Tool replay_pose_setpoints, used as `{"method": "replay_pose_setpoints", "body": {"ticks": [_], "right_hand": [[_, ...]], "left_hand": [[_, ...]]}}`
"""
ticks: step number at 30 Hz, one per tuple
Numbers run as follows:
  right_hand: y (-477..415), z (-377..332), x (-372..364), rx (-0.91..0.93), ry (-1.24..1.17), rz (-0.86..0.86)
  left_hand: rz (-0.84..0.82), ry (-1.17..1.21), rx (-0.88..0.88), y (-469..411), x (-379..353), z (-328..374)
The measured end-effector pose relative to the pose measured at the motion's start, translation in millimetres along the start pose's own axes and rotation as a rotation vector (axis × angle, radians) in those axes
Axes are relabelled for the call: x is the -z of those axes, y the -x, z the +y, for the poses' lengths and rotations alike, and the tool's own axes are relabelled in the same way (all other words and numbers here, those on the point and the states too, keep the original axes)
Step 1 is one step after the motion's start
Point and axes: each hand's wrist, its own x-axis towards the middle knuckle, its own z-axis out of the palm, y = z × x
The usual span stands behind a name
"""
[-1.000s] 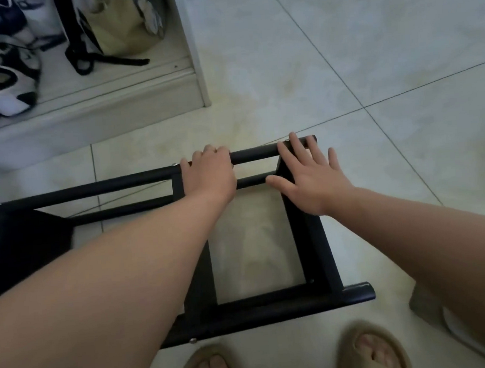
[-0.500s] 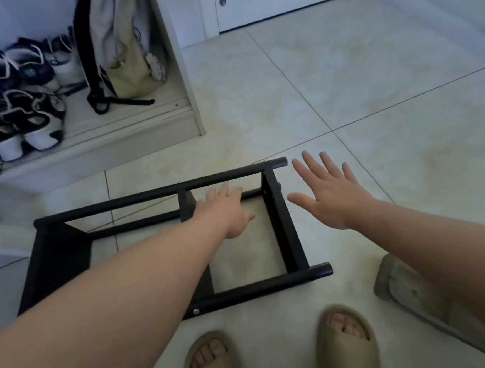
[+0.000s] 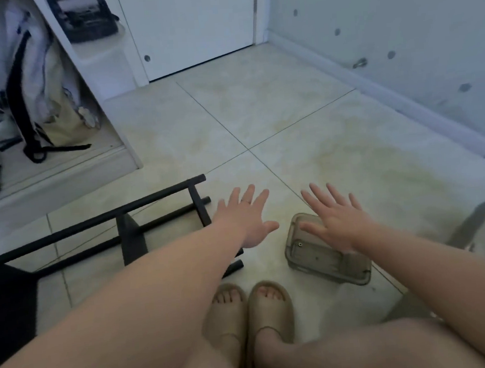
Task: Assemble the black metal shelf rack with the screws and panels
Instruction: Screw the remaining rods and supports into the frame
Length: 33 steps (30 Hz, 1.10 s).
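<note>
**A:** Where is the rack, and which way does it lie from the hands?

**B:** The black metal rack frame [image 3: 149,198] lies tipped over on the tiled floor [image 3: 258,110], to the left of both hands. Its long rails run from lower left towards upper right, and the end with the short cross-bar points at the left hand [image 3: 245,220].

**A:** So the left hand is the nearer one?

**B:** Yes. It hovers just beside that end and its forearm crosses over the end of the near rail. The fingers are spread and straight, and it grasps nothing. The right hand [image 3: 338,222] is further off to the right, well apart from the frame.

**A:** What is the right hand doing?

**B:** It is also flat and released, with splayed fingers, above a translucent grey plastic container [image 3: 322,260] that sits on the floor in front of the beige slippers [image 3: 269,306]. I cannot tell whether the palm touches it. There are small bits inside, possibly screws, but they are too blurred to name.

**A:** What does the next move call for?

**B:** I'd judge that any grip on the frame falls to the left hand, reaching leftward across the rails. If screws are wanted, the right hand only needs to drop onto the container.
</note>
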Motion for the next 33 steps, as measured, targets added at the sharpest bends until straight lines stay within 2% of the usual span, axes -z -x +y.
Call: {"method": "replay_pose_setpoints", "body": {"ticks": [3,6,9,12,16,24,28,33], "right_hand": [[-8.5,28.1,-18.6,-0.078,-0.033,-0.076],[-30.8,48.4,-47.0,-0.144,-0.061,-0.246],[-57.0,63.6,-81.4,-0.162,-0.083,-0.373],[-79.0,74.8,-113.9,-0.118,-0.072,-0.416],[-105.2,80.3,-152.3,-0.061,-0.081,-0.402],[-160.0,70.0,-200.5,-0.005,-0.171,-0.258],[-172.0,72.1,-213.6,-0.014,-0.167,-0.218],[-170.0,71.1,-220.6,0.030,-0.051,-0.146]], "left_hand": [[-0.081,-0.045,-0.112,-17.1,-21.0,26.4],[-0.170,-0.056,-0.178,-38.3,-40.7,36.6],[-0.247,0.066,-0.169,-61.9,-65.6,36.7],[-0.314,0.237,-0.088,-85.1,-98.3,32.2],[-0.284,0.458,0.009,-116.4,-135.0,24.3],[-0.175,0.776,0.008,-137.8,-181.8,29.2],[-0.168,0.847,0.001,-137.1,-185.7,30.4],[-0.174,0.868,0.002,-136.4,-183.9,32.3]]}}
